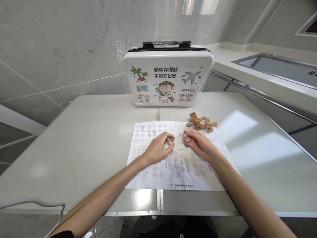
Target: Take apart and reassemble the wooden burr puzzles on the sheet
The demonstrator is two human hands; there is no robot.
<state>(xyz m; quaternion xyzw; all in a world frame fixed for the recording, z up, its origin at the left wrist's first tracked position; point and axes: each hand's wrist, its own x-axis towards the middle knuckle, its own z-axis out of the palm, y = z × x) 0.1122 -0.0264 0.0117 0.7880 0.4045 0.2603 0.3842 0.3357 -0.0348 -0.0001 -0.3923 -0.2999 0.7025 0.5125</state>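
Note:
A large printed sheet of paper [163, 175], covered in small line diagrams, lies on the table upside down to me. My left hand [159, 145] rests on its middle, fingers loosely bent and the thumb apart, holding nothing. To its right, my right hand [198, 142] is over the sheet with fingers curled together; nothing shows between them. Just beyond the right hand, at the sheet's far right corner, several notched wooden puzzle pieces [197, 123] lie in a small pile. Neither hand visibly touches them.
A white case [148, 72] with cartoon travel prints and a black handle, wrapped in clear plastic, stands at the table's [99, 132] back edge. A white cable [32, 201] hangs near the left front. A counter [260, 62] runs along the right.

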